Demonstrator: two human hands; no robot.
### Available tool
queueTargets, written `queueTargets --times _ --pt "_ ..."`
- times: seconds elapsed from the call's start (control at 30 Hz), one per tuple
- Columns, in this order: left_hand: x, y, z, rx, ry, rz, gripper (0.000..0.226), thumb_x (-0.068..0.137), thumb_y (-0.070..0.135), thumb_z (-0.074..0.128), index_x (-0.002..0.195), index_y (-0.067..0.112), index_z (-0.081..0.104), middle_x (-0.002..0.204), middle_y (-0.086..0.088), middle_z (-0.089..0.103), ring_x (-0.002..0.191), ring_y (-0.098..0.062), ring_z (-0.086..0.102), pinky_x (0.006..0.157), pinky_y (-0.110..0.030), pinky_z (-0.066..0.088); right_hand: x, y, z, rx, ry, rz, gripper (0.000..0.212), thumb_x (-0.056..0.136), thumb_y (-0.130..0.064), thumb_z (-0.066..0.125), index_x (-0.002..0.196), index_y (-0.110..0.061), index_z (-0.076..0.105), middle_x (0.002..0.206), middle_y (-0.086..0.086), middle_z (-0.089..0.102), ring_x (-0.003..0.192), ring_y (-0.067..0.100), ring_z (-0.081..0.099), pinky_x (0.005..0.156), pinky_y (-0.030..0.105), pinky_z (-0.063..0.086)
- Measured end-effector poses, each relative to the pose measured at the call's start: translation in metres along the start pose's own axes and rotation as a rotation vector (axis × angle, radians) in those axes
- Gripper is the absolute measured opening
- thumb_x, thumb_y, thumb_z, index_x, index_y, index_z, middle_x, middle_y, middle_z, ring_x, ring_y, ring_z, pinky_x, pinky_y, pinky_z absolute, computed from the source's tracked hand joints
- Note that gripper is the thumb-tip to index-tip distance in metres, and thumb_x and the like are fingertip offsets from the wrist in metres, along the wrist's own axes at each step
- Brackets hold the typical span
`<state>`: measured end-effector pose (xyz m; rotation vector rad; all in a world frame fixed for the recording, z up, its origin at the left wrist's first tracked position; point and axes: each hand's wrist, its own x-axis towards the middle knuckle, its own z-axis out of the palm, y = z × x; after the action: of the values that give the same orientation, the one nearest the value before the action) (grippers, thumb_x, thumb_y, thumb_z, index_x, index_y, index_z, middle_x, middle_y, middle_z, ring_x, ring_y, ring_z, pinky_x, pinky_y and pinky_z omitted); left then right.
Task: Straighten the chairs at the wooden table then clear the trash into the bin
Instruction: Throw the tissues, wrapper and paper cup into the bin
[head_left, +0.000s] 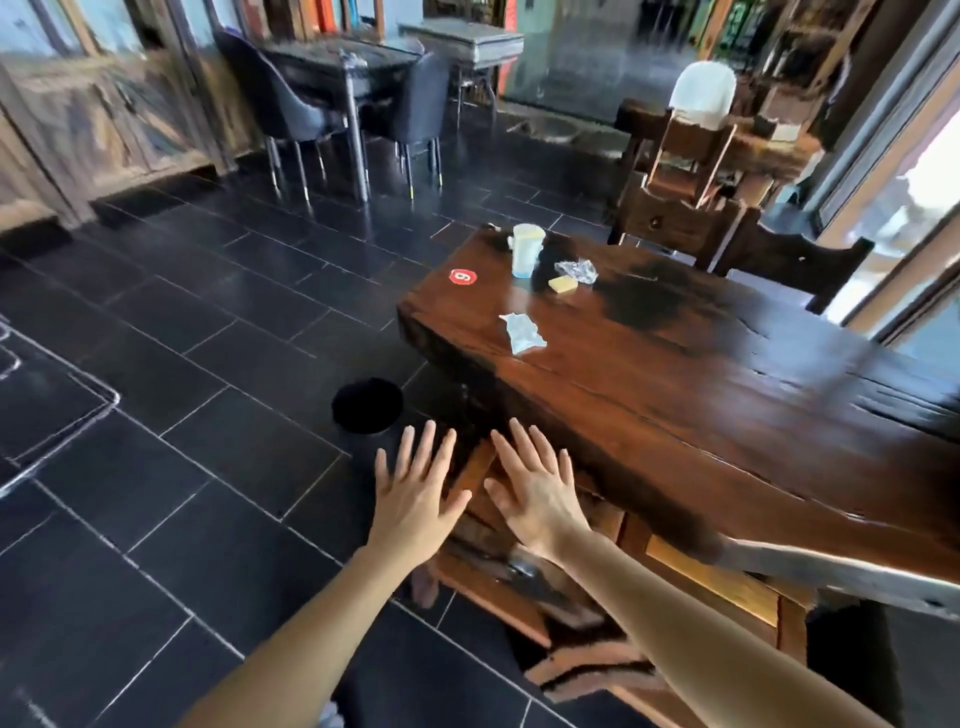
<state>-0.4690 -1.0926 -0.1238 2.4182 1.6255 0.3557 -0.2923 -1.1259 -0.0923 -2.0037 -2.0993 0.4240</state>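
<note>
A thick dark wooden table (675, 374) fills the right half. On its far end lie a plastic cup (527, 250), a crumpled clear wrapper (575, 270), a yellow sponge-like piece (562, 285) and a crumpled paper scrap (524, 333). A wooden chair (561, 582) sits tucked under the table's near edge. My left hand (415, 493) and my right hand (537, 488) hover flat above the chair's back, fingers spread, holding nothing. A black round bin (368, 406) stands on the floor just left of the table.
Another wooden chair (789, 260) stands at the table's far side, with a wooden high chair (691, 156) behind it. A dark table with padded chairs (343, 98) stands at the back. Black floor tiles (182, 467) spread to the left. A red number sticker (462, 276) marks the tabletop.
</note>
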Motion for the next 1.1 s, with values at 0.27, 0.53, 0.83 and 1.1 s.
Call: queueTargets --times 0.27,0.53,0.83,1.1 --pt "-0.004 -0.214 -0.093 0.075 0.085 -0.249 0.078 0.079 0.065 0.001 0.148 0.030 -0.011 0.158 0.003 -0.013 0.142 -0.018 -0.021 0.113 -0.049 -0.010 0.143 -0.191 0.052 0.037 0.012 -0.253 0.061 0.098 -0.047 0.034 0.151 -0.034 0.006 0.160 -0.007 -0.008 0.146 0.017 -0.016 0.115 0.049 -0.007" --pt "-0.012 -0.346 -0.117 -0.007 0.064 -0.473 0.072 0.092 0.058 0.028 0.149 0.030 -0.006 0.159 0.003 -0.007 0.141 -0.016 -0.021 0.113 -0.047 -0.010 0.229 -0.289 0.115 0.050 -0.171 -0.332 0.062 0.098 -0.047 0.034 0.150 -0.034 0.003 0.160 -0.008 -0.010 0.145 0.015 -0.018 0.118 0.052 -0.004" --pt "0.143 -0.441 -0.127 -0.048 0.007 -0.449 0.076 0.095 0.050 0.037 0.146 0.030 -0.015 0.158 0.003 -0.014 0.141 -0.018 -0.024 0.113 -0.048 -0.012 0.395 -0.307 0.138 0.108 -0.179 -0.216 0.062 0.098 -0.047 0.036 0.150 -0.034 0.006 0.160 -0.007 -0.008 0.145 0.015 -0.017 0.117 0.050 -0.004" --pt "0.335 -0.501 -0.145 -0.056 -0.101 -0.285 0.075 0.088 0.063 0.017 0.143 0.031 -0.022 0.156 0.002 -0.021 0.139 -0.017 -0.029 0.116 -0.051 -0.008 0.570 -0.304 0.119 0.147 -0.156 -0.057 0.064 0.096 -0.048 0.038 0.151 -0.032 0.009 0.161 -0.003 -0.005 0.146 0.018 -0.013 0.118 0.051 0.000"
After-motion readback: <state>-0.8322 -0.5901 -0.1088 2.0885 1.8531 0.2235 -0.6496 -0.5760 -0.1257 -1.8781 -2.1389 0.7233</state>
